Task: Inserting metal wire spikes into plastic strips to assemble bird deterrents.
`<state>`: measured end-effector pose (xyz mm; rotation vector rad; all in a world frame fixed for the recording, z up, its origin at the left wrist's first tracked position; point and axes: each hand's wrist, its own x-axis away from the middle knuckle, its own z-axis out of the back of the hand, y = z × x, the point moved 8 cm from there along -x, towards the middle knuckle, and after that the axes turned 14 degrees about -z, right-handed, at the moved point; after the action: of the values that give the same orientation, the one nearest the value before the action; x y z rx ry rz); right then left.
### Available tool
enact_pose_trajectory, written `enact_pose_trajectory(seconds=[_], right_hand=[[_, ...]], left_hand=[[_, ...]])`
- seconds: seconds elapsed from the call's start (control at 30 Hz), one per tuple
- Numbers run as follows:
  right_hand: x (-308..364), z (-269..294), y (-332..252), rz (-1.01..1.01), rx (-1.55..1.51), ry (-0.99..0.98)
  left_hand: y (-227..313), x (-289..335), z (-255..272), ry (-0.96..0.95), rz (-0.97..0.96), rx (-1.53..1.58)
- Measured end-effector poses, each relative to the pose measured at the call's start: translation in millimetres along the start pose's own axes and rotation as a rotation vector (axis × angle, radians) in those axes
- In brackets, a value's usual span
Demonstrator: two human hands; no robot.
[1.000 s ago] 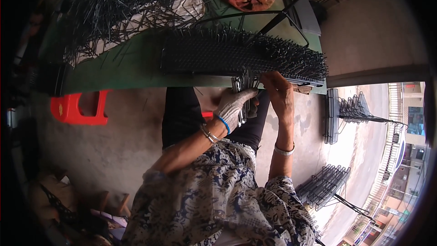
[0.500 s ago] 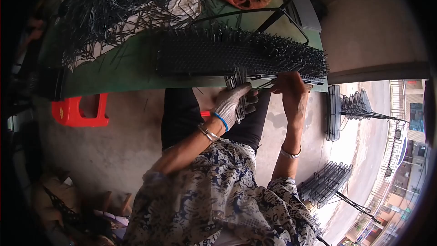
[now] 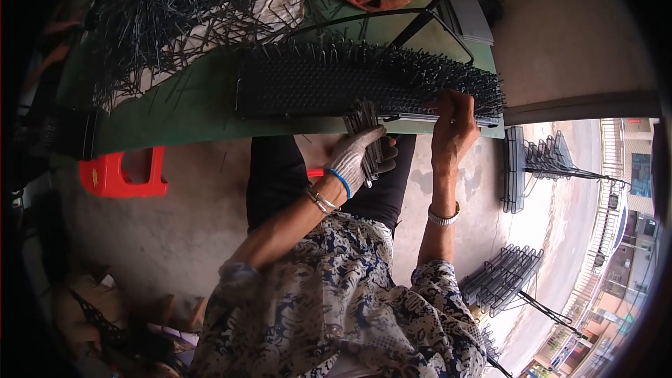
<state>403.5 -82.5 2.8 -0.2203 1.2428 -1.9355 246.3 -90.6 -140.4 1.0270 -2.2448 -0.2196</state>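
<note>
A blue rectangular sign (image 3: 642, 169) high on the street-side building facade at far right.

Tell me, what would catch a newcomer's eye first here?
Probably the spiky black rack bristling with wire pins at the near edge of the green table. The gloved left hand holds a bundle of wires just below it, and the bare right hand rests on the rack's front edge. Behind lies a tangled wire heap; a red stool stands on the floor at left.

Daylight from lower right, street overexposed; shaded foreground dim, left side murky. Strong fisheye bending, black vignette at rim.
</note>
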Motion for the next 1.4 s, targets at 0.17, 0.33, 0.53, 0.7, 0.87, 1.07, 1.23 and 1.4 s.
enact_pose_trajectory(seconds=[0.17, 0.33, 0.53, 0.7, 0.87, 1.07, 1.23, 1.4], right_hand=[[1, 12, -7, -0.004, -0.093, 0.048], [5, 13, -7, -0.012, -0.067, 0.051], [8, 13, -3, -0.068, -0.002, 0.048], [5, 12, 6, -0.091, 0.0, 0.038], [1, 4, 14, -0.061, 0.076, 0.023], [-2, -5, 14, -0.106, 0.164, -0.093], [-12, -18, 8, 0.197, 0.291, -0.027], [-5, -21, 3, 0.258, 0.354, 0.066]], left_hand=[[0, -1, -2, -0.02, -0.006, 0.013], [-1, -2, -2, -0.038, -0.001, 0.059], [-3, -3, 1, 0.005, 0.023, 0.04], [0, -2, 2, 0.021, 0.001, -0.003], [5, 3, 1, 0.048, -0.013, -0.022], [3, -1, 3, -0.023, -0.017, -0.053], [4, 2, -2, -0.013, -0.038, -0.096], [6, 5, -2, -0.024, -0.05, -0.107]])
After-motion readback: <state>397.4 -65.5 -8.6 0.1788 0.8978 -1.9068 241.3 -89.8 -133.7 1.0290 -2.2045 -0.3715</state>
